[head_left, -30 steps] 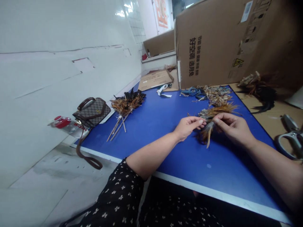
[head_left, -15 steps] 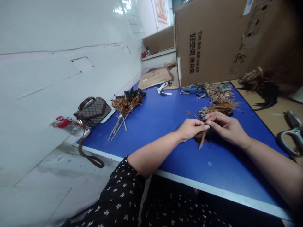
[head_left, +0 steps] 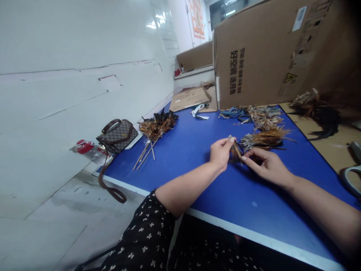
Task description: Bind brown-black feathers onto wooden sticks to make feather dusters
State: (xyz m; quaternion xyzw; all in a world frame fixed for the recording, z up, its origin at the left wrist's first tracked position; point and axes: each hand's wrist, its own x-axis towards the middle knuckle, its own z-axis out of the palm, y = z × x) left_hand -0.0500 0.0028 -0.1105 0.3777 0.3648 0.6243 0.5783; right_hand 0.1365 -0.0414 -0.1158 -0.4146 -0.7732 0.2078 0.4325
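Observation:
My left hand (head_left: 220, 153) is pinched on a small tuft of brown feathers (head_left: 235, 150), held just above the blue table (head_left: 197, 165). To its right, my right hand (head_left: 264, 165) rests low on the table, and its curled fingertips touch the lower end of the same tuft. A loose heap of brown and grey feathers (head_left: 265, 137) lies just behind both hands.
A bundle of feathers on sticks (head_left: 153, 131) lies at the table's left. A brown handbag (head_left: 117, 133) and a red-capped bottle (head_left: 90, 150) sit off the left edge. A large cardboard box (head_left: 270, 52) stands behind. Dark feathers (head_left: 321, 113) and scissors (head_left: 351, 175) lie at right.
My left hand has lifted the feather tuft upward and turned it upright. My right hand has dropped lower onto the table beside it.

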